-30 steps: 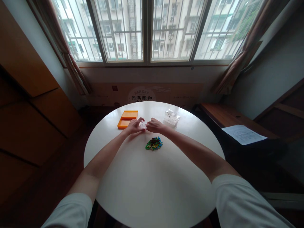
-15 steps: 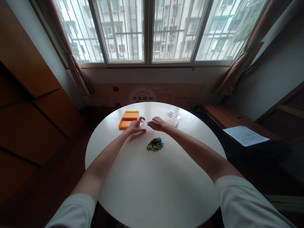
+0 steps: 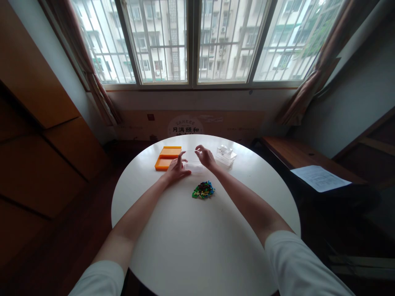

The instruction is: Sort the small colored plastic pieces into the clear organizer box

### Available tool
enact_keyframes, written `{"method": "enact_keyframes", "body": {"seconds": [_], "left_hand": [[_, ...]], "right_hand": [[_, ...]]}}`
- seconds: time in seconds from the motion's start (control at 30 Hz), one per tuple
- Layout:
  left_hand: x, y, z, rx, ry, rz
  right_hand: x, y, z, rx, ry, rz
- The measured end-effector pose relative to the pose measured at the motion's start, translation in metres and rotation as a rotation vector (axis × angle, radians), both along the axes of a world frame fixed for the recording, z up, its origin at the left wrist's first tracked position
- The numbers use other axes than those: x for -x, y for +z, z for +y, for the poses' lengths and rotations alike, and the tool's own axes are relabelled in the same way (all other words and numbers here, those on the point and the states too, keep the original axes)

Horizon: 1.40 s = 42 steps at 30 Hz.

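On the far half of the white table lies a clear plastic box [image 3: 194, 167], its see-through lid [image 3: 191, 156] standing up behind it. My left hand [image 3: 177, 168] grips the left end of the box, thumb in front and forefinger raised at the back. My right hand [image 3: 205, 157] is closed in a pinch at the lid's upper right edge. Nearer to me is a small heap of toy bricks [image 3: 203, 190] in green, blue, yellow and black. The box is so transparent that its outline is faint.
An orange two-part tray [image 3: 162, 167] stands left of my left hand. Several clear boxes [image 3: 226, 159] are stacked to the right. The round white table [image 3: 197, 246] has its far edge near the window wall. Printed paper [image 3: 321, 177] lies on a wooden bench [image 3: 286, 150].
My right hand has moved up and slightly right, from the box's top to the raised lid. The lid now stands open. My left hand has stayed at the box's left end.
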<state>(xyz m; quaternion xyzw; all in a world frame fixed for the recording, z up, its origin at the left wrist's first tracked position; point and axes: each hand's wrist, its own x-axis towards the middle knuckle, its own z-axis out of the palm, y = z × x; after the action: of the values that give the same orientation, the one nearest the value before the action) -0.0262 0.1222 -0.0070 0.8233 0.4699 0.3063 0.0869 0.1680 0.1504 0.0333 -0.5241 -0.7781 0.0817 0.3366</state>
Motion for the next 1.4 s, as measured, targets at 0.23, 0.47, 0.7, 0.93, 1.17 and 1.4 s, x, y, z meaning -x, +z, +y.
{"method": "enact_keyframes", "body": {"seconds": [0.23, 0.47, 0.7, 0.93, 1.17, 1.4], "left_hand": [[-0.004, -0.004, -0.004, -0.095, 0.013, 0.152], [-0.004, -0.002, -0.012, -0.141, 0.016, 0.159], [-0.003, -0.004, -0.010, -0.164, 0.017, 0.175], [-0.004, -0.003, -0.012, -0.186, -0.001, 0.162], [-0.006, 0.001, -0.017, -0.232, 0.049, 0.185], [-0.004, -0.002, -0.015, -0.316, 0.069, 0.204]], "right_hand": [[-0.001, -0.008, 0.009, -0.129, -0.062, -0.137], [-0.004, -0.019, 0.012, -0.034, -0.116, -0.251], [-0.010, -0.035, 0.029, 0.193, -0.116, -0.245], [-0.014, -0.032, 0.016, 0.096, -0.039, -0.165], [-0.017, -0.020, -0.008, -0.089, -0.043, -0.103], [-0.013, -0.015, -0.016, -0.235, 0.025, -0.062]]}}
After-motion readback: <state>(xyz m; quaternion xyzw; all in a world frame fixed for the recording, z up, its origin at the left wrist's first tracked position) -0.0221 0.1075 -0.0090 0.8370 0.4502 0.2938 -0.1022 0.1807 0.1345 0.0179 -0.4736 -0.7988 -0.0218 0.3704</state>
